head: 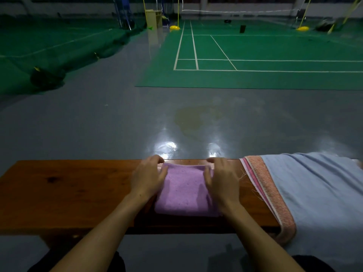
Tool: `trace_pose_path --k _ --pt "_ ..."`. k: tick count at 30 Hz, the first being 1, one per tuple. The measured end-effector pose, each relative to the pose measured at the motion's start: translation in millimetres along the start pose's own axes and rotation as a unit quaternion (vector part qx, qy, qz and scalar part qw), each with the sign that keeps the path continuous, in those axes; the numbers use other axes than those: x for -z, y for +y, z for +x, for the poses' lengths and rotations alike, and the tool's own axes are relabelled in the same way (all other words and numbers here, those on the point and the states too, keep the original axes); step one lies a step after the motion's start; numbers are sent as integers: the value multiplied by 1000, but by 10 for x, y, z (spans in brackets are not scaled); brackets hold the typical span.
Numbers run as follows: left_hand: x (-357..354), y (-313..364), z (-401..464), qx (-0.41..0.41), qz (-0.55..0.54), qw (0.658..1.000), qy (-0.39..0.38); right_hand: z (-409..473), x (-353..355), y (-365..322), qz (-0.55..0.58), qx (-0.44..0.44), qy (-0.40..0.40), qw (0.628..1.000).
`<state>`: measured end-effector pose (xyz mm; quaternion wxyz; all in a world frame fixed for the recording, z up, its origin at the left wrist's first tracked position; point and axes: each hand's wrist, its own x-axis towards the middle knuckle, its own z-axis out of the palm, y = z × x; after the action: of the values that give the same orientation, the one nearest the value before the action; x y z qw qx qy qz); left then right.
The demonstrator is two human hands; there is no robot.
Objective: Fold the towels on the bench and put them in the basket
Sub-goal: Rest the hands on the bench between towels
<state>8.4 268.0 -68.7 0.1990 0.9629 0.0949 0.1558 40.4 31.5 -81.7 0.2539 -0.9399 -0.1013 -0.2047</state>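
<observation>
A purple towel (185, 190) lies folded into a small rectangle on the middle of the wooden bench (68, 193). My left hand (148, 177) grips the towel's far left corner, fingers curled over the far edge. My right hand (219, 178) grips the far right corner the same way, thumb on top of the cloth. To the right, a stack of towels drapes over the bench: a light blue towel (318, 195) on top, a pink-orange towel (269, 189) under it. No basket is in view.
The left part of the bench top is bare wood. Beyond the bench lies grey floor with shiny light patches, then a green badminton court (255, 55) with white lines, nets and yellow post bases (174, 28). My dark-clothed knees show at the bottom edge.
</observation>
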Motion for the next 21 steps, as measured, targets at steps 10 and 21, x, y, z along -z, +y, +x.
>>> trace_pose_path --k 10,21 --pt "-456 147 -361 -203 164 950 -171 -391 -325 -186 -91 136 -254 953" --pt "-465 23 -283 -113 134 971 -162 -293 -120 -126 -139 113 -201 963"
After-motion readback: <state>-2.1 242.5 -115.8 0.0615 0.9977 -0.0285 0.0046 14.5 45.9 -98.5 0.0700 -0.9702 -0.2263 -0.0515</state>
